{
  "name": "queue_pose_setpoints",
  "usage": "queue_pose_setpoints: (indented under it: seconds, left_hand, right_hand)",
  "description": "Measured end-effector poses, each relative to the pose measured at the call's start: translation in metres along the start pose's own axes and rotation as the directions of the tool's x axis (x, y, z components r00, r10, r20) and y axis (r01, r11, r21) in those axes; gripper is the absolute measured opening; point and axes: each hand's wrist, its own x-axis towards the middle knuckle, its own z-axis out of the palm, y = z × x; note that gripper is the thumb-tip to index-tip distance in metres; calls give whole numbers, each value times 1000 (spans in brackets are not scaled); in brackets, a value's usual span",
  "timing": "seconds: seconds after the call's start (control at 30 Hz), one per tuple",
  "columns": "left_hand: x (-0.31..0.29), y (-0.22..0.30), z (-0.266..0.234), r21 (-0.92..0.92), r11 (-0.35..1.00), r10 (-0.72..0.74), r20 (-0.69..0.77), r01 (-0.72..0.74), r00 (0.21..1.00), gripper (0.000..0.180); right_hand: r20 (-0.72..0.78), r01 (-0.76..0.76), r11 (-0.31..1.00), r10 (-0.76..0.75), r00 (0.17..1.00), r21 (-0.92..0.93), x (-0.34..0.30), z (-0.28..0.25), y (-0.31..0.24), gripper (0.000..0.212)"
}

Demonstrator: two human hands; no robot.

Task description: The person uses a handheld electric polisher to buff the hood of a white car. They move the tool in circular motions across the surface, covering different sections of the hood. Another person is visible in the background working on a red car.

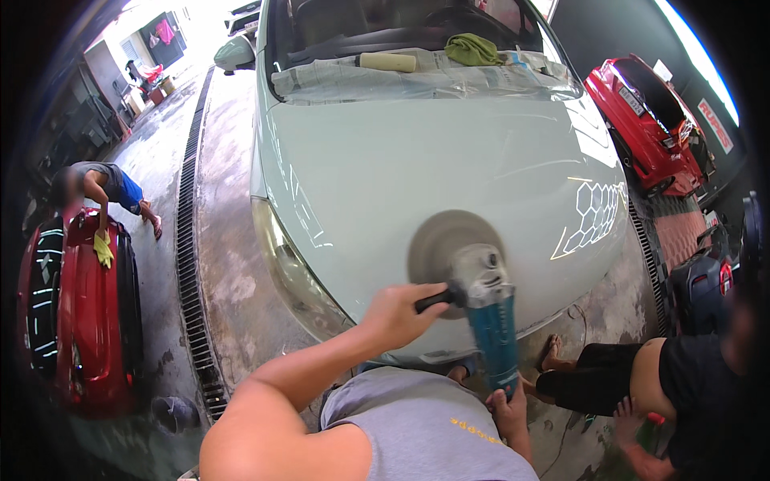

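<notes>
A teal power polisher [492, 341] with a metal head is held in both my hands. My left hand [397, 317] is wrapped round its black side handle [434, 301]. Lower down, my right hand [510, 410] grips the rear end of the body. The round pad [439, 232], smeared by motion, is at the front part of a pale car hood [377, 176] and seems to lie on it. Left of my left hand sits the car's headlight [290, 268].
Plastic sheeting [329, 80] with a green cloth [472, 50] and a cream roll [387, 62] covers the windshield base. At left, a person [104, 180] wipes a red car body part [88, 321]. Another person [698, 377] is low at right, near a cord [561, 441].
</notes>
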Motion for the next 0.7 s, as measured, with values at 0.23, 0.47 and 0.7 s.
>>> queue_pose_setpoints:
  seconds: [0.23, 0.47, 0.7]
  left_hand:
    - [-35, -14, -18, 22, 999, -29, -158, 33, 987, 40]
    - [33, 34, 54, 69, 997, 27, 12, -28, 1000, 36]
    - [131, 88, 166, 142, 981, 94, 266, -135, 959, 37]
  right_hand:
    - [72, 139, 977, -129, 989, -164, 20, 1, -54, 91]
    - [-37, -74, 997, 73, 997, -11, 21, -66, 23, 96]
    - [-209, -99, 966, 150, 966, 238, 35, -123, 58, 90]
